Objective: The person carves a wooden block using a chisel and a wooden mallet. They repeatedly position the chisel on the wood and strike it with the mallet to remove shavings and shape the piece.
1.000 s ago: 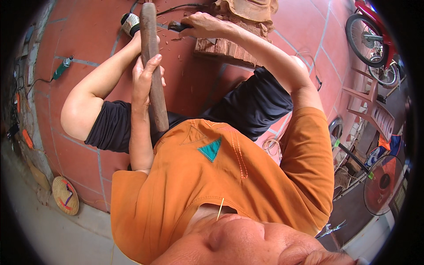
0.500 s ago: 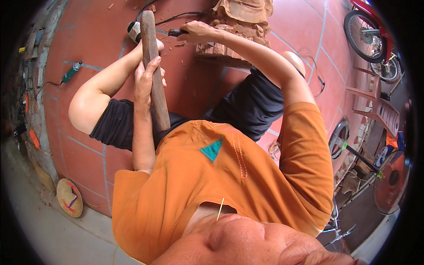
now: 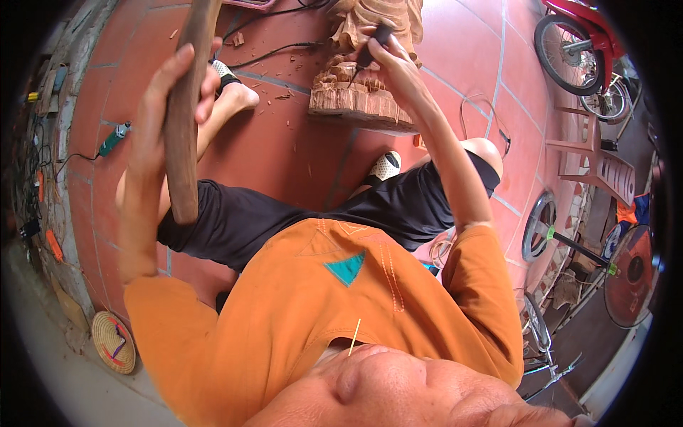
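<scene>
My left hand (image 3: 158,96) is wrapped round a long, thick wooden club (image 3: 183,128), raised nearly upright at the left; its top runs out of the picture. A carved wooden figure (image 3: 359,107) with draped folds stands on the floor at the upper middle, its rough base towards me. Over that base, my right hand (image 3: 400,70) grips a chisel (image 3: 365,57) with a dark handle. The chisel slants down to the left, its thin tip at the carved part above the base. Whether the tip touches the wood is hard to tell.
Wood chips and a black cable (image 3: 274,48) lie on the red tiled floor left of the carving. A green power tool (image 3: 114,139) and a woven hat (image 3: 113,342) are farther left. At right stand a red motorbike (image 3: 605,32), a plastic chair (image 3: 605,160) and a fan (image 3: 629,277).
My left hand has lifted the club up and to the left. My right hand has moved right with the chisel, bringing its tip to the carving, more of which now shows.
</scene>
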